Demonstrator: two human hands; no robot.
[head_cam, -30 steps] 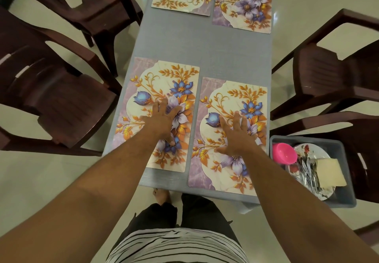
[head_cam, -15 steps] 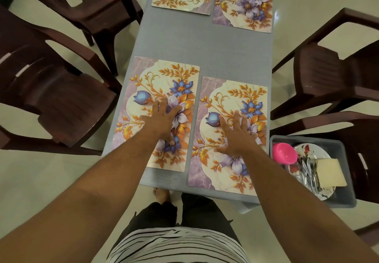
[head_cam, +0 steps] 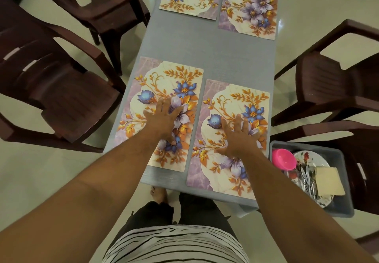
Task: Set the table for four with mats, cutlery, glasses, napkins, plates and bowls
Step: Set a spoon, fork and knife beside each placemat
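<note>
Two flat, spread hands press floral placemats at the table's (head_cam: 205, 49) near edge: left hand (head_cam: 164, 119) on the left mat (head_cam: 174, 74), right hand (head_cam: 238, 137) on the right mat (head_cam: 256, 98), gripping nothing.

Looks like a home dining room to me. There's a narrow grey counter (head_cam: 205, 49) laid with floral placemats (head_cam: 164, 109), dark brown plastic armchairs (head_cam: 61, 90) pulled up on both sides, and a glossy cream tiled floor (head_cam: 41, 170). A grey tub (head_cam: 336, 156) on one chair holds a pink bowl (head_cam: 284, 159), floral plates (head_cam: 307, 158) and cutlery (head_cam: 307, 180).
</note>
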